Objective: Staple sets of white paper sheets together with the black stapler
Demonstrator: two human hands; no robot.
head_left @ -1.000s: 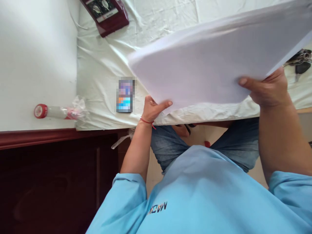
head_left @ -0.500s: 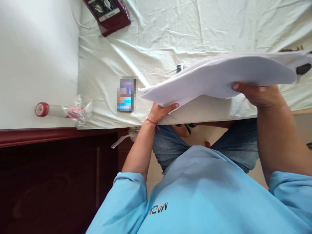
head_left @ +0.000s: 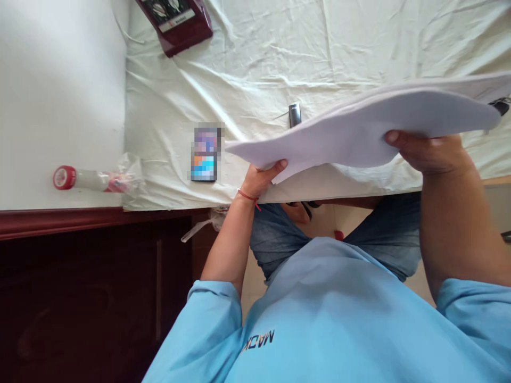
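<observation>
Both hands' grip pinches the white sheet's (head_left: pixel 359 127) near edge.

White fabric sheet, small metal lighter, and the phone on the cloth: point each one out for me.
white fabric sheet (head_left: pixel 371 133): head view, middle of its sagging underside.
small metal lighter (head_left: pixel 294 114): head view, centre of its body.
phone (head_left: pixel 206 153): head view, middle of its blurred screen.

A single head-worn camera looks steeply down past the wearer's chest onto the near edge of the cloth-covered table (head_left: pixel 247 64) (close, at arm's reach), showing lap and floor beneath; no second view overlaps it.
</observation>
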